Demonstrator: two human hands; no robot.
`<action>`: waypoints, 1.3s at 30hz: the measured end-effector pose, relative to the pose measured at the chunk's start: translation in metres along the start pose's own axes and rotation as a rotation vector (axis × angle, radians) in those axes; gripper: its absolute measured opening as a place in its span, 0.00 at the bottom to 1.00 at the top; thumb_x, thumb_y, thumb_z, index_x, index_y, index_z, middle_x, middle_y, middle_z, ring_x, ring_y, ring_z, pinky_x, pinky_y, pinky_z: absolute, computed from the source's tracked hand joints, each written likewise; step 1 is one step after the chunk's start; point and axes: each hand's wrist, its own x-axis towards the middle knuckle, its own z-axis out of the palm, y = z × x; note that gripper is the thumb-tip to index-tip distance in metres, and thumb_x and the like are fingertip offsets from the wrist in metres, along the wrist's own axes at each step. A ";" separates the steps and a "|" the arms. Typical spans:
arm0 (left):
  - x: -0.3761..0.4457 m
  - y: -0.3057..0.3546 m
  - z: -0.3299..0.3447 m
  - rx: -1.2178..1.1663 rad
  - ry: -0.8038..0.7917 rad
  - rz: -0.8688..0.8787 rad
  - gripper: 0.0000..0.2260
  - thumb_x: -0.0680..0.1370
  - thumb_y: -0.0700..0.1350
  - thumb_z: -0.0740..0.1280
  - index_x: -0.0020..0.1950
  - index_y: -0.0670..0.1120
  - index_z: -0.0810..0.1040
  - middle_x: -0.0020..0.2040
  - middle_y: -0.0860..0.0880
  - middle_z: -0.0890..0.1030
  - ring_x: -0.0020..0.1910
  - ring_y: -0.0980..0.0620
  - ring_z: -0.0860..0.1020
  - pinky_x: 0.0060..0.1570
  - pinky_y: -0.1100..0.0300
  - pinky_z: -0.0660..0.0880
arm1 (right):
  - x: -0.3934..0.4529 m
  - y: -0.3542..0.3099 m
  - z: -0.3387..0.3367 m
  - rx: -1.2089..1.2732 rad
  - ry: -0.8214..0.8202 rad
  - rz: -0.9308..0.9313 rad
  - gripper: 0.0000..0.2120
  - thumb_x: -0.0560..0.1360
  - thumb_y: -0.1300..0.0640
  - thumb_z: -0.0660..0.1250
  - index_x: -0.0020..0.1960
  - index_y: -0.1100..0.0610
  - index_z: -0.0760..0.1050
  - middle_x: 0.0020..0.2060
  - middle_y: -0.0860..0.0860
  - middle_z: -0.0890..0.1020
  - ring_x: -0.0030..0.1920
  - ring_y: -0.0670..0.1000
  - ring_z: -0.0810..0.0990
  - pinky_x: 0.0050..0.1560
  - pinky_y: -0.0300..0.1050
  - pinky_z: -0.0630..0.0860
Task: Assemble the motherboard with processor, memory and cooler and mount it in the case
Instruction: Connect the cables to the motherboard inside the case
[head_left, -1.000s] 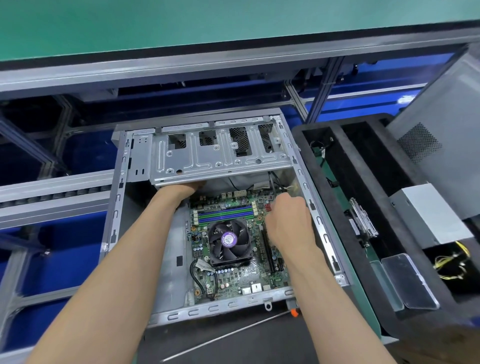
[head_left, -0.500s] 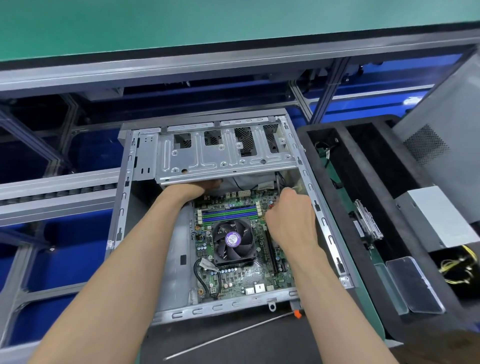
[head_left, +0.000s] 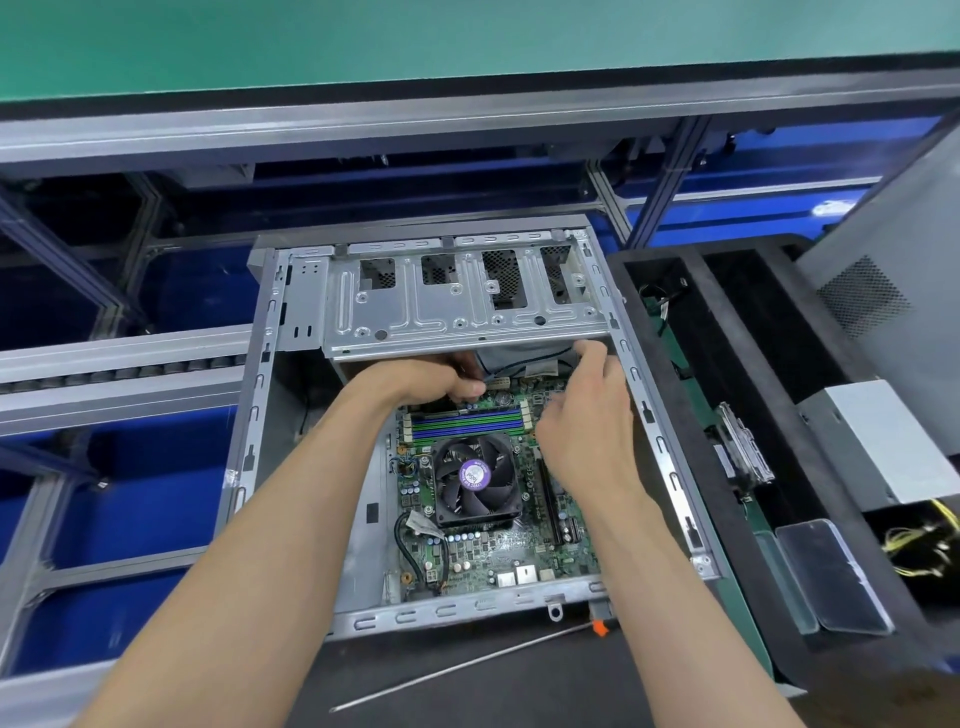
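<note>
Green motherboard (head_left: 488, 525) with its black fan cooler (head_left: 475, 480) lies flat inside the open grey metal case (head_left: 249, 441). Left hand (head_left: 436, 382) curled at the board's far edge, pinching thin wires; right hand (head_left: 584, 421) loosely curled beside it, grip unclear.
</note>
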 end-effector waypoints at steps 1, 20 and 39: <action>0.001 0.000 0.001 -0.003 0.008 -0.014 0.10 0.80 0.55 0.67 0.56 0.52 0.80 0.61 0.50 0.80 0.63 0.47 0.75 0.70 0.47 0.66 | -0.001 -0.001 0.000 0.022 -0.023 -0.008 0.25 0.74 0.71 0.65 0.68 0.59 0.63 0.63 0.58 0.68 0.49 0.54 0.76 0.51 0.51 0.74; 0.005 0.012 0.017 -0.059 -0.048 0.272 0.05 0.76 0.45 0.74 0.40 0.53 0.84 0.37 0.59 0.81 0.45 0.53 0.77 0.61 0.48 0.73 | 0.007 0.014 0.006 -0.035 -0.315 0.165 0.16 0.81 0.53 0.58 0.38 0.58 0.71 0.38 0.55 0.78 0.36 0.57 0.75 0.36 0.48 0.71; 0.006 0.025 0.033 -0.300 -0.177 0.339 0.05 0.75 0.37 0.74 0.44 0.47 0.83 0.39 0.49 0.86 0.42 0.55 0.84 0.44 0.66 0.77 | 0.014 0.017 0.001 0.442 -0.183 0.427 0.08 0.82 0.62 0.62 0.45 0.61 0.75 0.42 0.61 0.83 0.35 0.52 0.85 0.45 0.56 0.84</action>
